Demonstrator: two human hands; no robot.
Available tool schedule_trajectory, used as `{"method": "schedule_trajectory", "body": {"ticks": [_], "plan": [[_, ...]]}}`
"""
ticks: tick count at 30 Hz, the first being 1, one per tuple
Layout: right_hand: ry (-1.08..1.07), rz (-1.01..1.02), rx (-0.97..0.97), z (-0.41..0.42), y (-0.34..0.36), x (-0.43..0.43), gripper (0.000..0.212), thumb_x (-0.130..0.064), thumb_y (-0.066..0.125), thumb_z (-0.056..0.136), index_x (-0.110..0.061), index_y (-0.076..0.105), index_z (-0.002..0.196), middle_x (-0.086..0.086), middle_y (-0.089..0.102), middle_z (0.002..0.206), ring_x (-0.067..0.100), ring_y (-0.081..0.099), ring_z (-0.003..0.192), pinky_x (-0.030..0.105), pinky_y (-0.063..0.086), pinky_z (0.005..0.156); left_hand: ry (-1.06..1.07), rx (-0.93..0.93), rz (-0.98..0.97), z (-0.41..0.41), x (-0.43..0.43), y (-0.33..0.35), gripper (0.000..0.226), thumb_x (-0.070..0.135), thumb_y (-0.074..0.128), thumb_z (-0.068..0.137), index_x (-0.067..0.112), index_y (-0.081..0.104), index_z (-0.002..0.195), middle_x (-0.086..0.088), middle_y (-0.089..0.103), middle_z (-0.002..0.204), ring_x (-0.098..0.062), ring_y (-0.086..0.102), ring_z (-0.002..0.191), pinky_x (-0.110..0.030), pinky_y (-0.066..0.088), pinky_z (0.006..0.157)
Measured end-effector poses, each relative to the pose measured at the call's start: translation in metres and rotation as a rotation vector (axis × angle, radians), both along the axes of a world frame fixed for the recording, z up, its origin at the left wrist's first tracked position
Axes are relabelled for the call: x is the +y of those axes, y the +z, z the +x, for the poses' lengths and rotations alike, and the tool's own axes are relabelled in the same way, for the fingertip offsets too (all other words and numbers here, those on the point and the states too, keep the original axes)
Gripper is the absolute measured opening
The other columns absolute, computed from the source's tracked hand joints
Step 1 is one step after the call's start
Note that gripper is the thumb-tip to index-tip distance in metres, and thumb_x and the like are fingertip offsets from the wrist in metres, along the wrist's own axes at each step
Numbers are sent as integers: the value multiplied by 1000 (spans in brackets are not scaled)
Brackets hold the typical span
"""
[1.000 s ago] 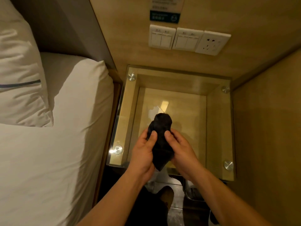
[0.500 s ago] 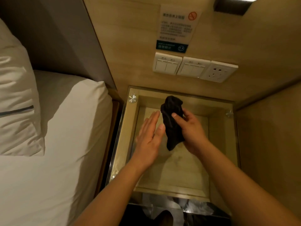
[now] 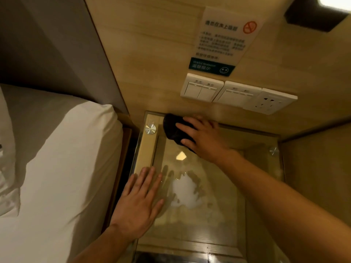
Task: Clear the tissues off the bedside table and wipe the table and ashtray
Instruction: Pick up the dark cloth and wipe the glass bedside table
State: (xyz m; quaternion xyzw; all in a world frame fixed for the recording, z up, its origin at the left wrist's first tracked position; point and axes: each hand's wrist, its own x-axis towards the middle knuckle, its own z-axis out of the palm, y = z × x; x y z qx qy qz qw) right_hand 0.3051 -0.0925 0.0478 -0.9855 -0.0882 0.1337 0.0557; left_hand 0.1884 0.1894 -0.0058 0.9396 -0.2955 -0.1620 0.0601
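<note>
The bedside table (image 3: 224, 215) has a glass top with round metal studs at its corners. A black cloth (image 3: 173, 129) lies bunched at the table's far left corner, against the wall. My right hand (image 3: 203, 137) presses flat on the cloth, fingers spread and mostly straight. My left hand (image 3: 139, 202) rests flat on the glass near the table's left edge, fingers straight, holding nothing. A bright white reflection (image 3: 185, 192) shows on the glass beside my left hand. No tissues or ashtray are in view.
The bed with a white sheet (image 3: 57, 177) runs along the table's left side. On the wooden wall behind hang light switches (image 3: 220, 91), a socket (image 3: 269, 103) and a no-smoking notice (image 3: 226, 40). A wooden panel (image 3: 319, 177) closes the right side.
My right hand carried the cloth from mid-air down onto the far left corner of the glass. My left hand let go of the cloth and settled flat on the left side.
</note>
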Motion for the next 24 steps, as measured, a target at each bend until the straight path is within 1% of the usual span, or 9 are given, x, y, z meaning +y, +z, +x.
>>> {"method": "schedule_trajectory", "body": {"ticks": [3,4,6,9,14,18,21,24], "plan": [[136,-5,55,0,-20,-9,57,-63,28,102,-49,20,157,-15,9,171,16,-2,158,47,11,120,-9,-27,9,0,0,-4,68,55,24,106,19,17,164,-8,11,173,-25,7,160,-52,17,123],[146,-5,76,3,-24,-12,58,-64,23,101,-49,17,158,-16,4,171,14,-6,158,45,7,122,-11,-29,12,0,0,-4,68,54,24,106,18,17,164,-8,11,173,-25,7,160,-52,17,123],[154,3,92,8,-30,-15,59,-64,21,102,-50,13,158,-17,-1,171,12,-9,158,42,4,123,-10,-29,11,1,0,-6,68,52,25,106,18,18,164,-9,12,173,-26,8,160,-53,17,123],[158,19,42,8,-40,-15,58,-62,22,103,-48,14,158,-16,1,171,11,-5,158,37,6,123,-13,-15,13,2,-1,-6,68,51,24,106,18,18,164,-9,12,173,-26,8,160,-53,17,123],[191,42,50,0,-43,-15,58,-59,23,103,-46,13,159,-14,3,171,13,-2,158,41,12,122,-16,-6,36,3,-1,-6,68,51,23,106,18,15,165,-9,10,173,-25,5,161,-53,13,124],[234,61,64,-15,-43,-14,57,-54,28,105,-45,14,159,-14,3,171,12,-3,158,44,11,122,-20,-9,51,3,-1,-5,68,52,22,106,18,14,165,-9,9,173,-25,2,161,-53,12,125],[269,62,75,-33,-44,-12,58,-54,28,105,-45,12,160,-15,1,171,12,-5,158,45,11,123,-25,-5,46,2,-1,-5,68,52,21,107,19,9,165,-8,5,174,-24,-2,161,-52,10,126],[310,50,59,-53,-45,-10,58,-55,27,106,-44,13,160,-13,3,172,15,-2,159,46,14,125,-22,-2,55,2,-1,-4,68,53,19,107,20,6,165,-7,0,174,-22,-7,160,-52,9,127]]}}
